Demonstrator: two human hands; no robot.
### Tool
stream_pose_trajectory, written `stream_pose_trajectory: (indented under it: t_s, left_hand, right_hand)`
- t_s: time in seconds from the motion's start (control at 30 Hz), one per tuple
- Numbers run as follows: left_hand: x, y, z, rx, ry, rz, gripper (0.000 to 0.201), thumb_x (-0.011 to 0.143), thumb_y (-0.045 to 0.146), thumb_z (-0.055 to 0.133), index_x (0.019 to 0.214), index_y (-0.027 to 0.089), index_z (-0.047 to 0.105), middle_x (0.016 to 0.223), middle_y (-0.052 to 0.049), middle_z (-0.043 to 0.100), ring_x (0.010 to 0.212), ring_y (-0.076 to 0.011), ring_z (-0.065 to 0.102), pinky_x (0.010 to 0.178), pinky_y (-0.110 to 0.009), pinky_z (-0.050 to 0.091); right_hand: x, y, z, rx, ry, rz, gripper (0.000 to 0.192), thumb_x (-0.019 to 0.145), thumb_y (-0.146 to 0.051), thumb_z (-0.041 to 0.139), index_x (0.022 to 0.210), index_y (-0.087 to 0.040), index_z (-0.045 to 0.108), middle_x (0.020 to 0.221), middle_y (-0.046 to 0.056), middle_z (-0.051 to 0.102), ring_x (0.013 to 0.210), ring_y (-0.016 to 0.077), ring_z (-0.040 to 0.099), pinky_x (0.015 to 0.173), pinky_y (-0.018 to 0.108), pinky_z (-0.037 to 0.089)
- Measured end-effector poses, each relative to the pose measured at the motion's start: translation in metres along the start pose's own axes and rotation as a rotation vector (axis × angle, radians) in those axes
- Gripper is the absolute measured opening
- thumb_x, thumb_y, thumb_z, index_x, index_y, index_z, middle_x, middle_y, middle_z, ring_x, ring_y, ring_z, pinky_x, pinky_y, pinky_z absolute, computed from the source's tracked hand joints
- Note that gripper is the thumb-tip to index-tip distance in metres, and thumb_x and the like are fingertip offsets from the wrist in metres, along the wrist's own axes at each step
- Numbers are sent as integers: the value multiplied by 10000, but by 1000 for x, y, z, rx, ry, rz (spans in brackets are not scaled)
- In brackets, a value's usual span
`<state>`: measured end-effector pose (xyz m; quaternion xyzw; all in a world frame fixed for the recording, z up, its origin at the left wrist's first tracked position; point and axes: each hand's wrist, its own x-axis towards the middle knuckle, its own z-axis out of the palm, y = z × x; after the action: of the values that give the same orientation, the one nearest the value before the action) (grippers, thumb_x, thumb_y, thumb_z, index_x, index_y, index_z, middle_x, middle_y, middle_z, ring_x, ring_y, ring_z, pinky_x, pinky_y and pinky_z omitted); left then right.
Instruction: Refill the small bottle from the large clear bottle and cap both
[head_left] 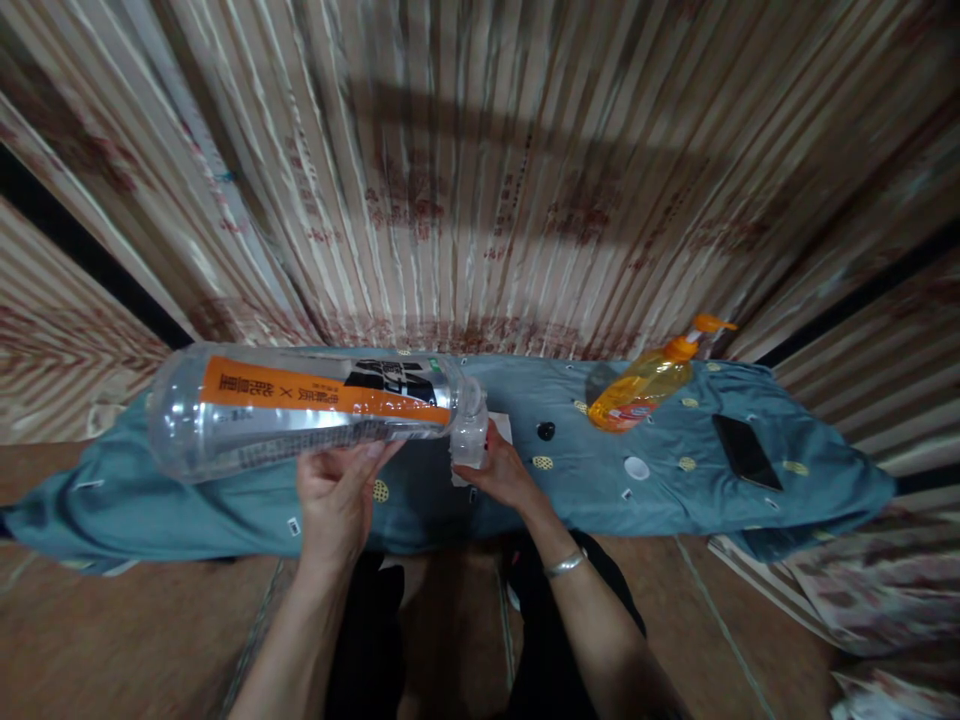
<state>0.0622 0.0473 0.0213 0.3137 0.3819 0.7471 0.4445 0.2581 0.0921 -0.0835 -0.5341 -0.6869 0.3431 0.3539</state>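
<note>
Your left hand (pixel 341 485) has its grip closed on the large clear bottle (pixel 300 410), tipped nearly level above the counter (pixel 585 490), base toward 9 o'clock and neck toward 3. Your right hand's (pixel 495 465) grip is clamped on a small clear cup (pixel 468 442) at that neck. Tipping and lining up look done; whether any liquid has passed, I cannot tell. You have released neither. The amber pump bottle (pixel 637 390), toward 2 o'clock from the cup, sits untouched.

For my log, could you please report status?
Left hand holding large bottle sideways. Right hand gripping clear container at bottle's mouth. Pump bottle, phone aside, not blocking.
</note>
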Motion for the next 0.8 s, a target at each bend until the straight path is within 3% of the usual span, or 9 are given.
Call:
stream_pose_trajectory:
  t_s: [0.4, 0.63, 0.8]
  left_hand:
    - [1, -3, -1, 15, 2, 1, 435, 483, 374, 976, 758, 210, 683, 689, 17, 746, 717, -218, 750, 849, -507, 637]
    - [2, -5, -3, -3, 14, 7, 523, 502, 351, 971, 944, 258, 709, 765, 19, 761, 806, -231, 760, 926, -516, 602]
    - [2, -5, -2, -1, 26, 13, 557, 483, 345, 975, 969, 273, 714, 782, 18, 762, 803, -214, 757, 919, -482, 604]
  right_hand:
    - [0, -3, 1, -6, 3, 17, 880, 712, -251, 814, 1473, -206, 372, 1258, 111, 684, 1168, 298, 675, 1051, 489, 510]
    - [0, -3, 1, 10, 1, 7, 890, 712, -244, 815, 1479, -201, 367, 1292, 116, 669, 1187, 294, 666, 1068, 486, 504]
    - [1, -1, 3, 8, 12, 4, 902, 707, -250, 820, 1487, -228, 369, 1301, 105, 667, 1185, 295, 667, 1073, 493, 500]
